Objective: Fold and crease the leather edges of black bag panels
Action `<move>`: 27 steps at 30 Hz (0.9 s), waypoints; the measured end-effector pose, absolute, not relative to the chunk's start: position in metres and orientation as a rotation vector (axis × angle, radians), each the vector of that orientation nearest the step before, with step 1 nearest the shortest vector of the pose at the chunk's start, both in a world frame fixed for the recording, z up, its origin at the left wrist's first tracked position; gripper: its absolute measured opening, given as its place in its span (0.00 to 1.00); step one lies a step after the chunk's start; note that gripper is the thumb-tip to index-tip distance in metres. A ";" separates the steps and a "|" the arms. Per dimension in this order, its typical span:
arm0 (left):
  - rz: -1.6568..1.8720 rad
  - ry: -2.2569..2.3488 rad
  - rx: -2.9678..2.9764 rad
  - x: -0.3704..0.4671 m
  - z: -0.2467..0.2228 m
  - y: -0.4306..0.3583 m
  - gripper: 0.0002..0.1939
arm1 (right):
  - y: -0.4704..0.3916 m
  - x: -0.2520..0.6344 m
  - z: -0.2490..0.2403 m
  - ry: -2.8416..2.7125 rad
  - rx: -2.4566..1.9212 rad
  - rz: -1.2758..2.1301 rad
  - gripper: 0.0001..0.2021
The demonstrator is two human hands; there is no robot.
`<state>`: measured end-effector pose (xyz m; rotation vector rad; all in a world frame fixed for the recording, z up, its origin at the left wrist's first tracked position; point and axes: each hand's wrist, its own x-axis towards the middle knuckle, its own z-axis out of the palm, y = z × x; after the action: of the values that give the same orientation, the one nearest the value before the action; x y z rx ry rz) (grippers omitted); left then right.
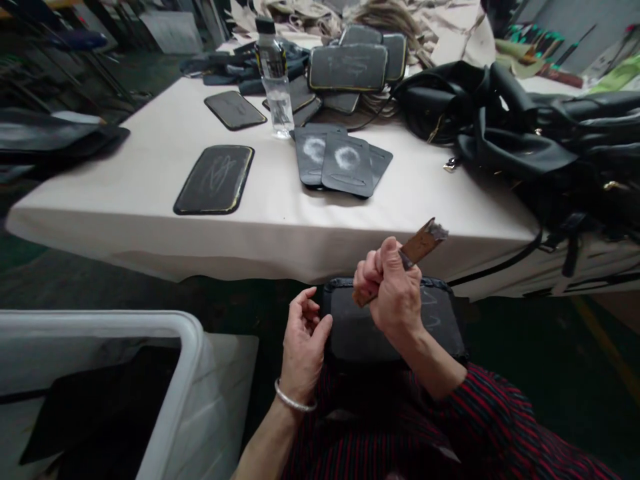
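My right hand (395,293) is closed round a brown flat stick (425,241) with a ragged grey end pointing up and to the right. Below it, a dark rectangular panel (355,333) with a padded-looking edge and faint chalk marks lies over my lap. My right hand and forearm hide part of that panel. At the panel's left edge is my left hand (304,340), its fingers loosely bent and the thumb apart, holding nothing; whether it touches the edge I cannot tell.
On the pale-covered table (125,193) lie chalk-marked black panels (215,180), overlapping black pieces (345,163), a water bottle (277,87) and stacked panels (349,68). Black bags (520,147) crowd the right side. A white bin (193,333) with dark pieces stands at lower left.
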<state>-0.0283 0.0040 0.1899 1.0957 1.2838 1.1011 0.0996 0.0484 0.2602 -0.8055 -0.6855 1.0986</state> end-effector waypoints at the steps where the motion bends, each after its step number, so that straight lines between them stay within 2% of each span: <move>1: 1.089 1.340 1.262 -0.028 0.192 0.008 0.24 | 0.060 0.101 0.259 -0.721 -0.804 1.073 0.21; 9: 0.904 1.581 2.195 -0.025 0.203 0.022 0.18 | 0.082 0.084 0.226 -0.820 -0.907 1.064 0.19; 13: 0.854 1.523 2.410 -0.025 0.204 0.032 0.13 | 0.080 0.078 0.224 -0.822 -0.982 1.055 0.21; 17: 0.844 1.436 2.482 -0.028 0.201 0.039 0.12 | 0.073 0.084 0.238 -0.786 -0.974 1.075 0.21; 21: 0.836 1.348 2.420 -0.031 0.195 0.040 0.17 | 0.041 0.135 0.267 -0.712 -1.054 1.114 0.22; 23: 0.805 1.300 2.390 -0.033 0.193 0.039 0.21 | 0.018 0.182 0.276 -0.723 -1.174 1.043 0.18; 27: 0.816 1.350 2.461 -0.033 0.191 0.034 0.29 | -0.011 0.278 0.257 -0.856 -1.573 0.872 0.13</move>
<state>-0.0328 0.0339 0.1906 2.4607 1.3496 0.8159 0.2776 -0.0107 0.2573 -1.5733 -0.8564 0.8715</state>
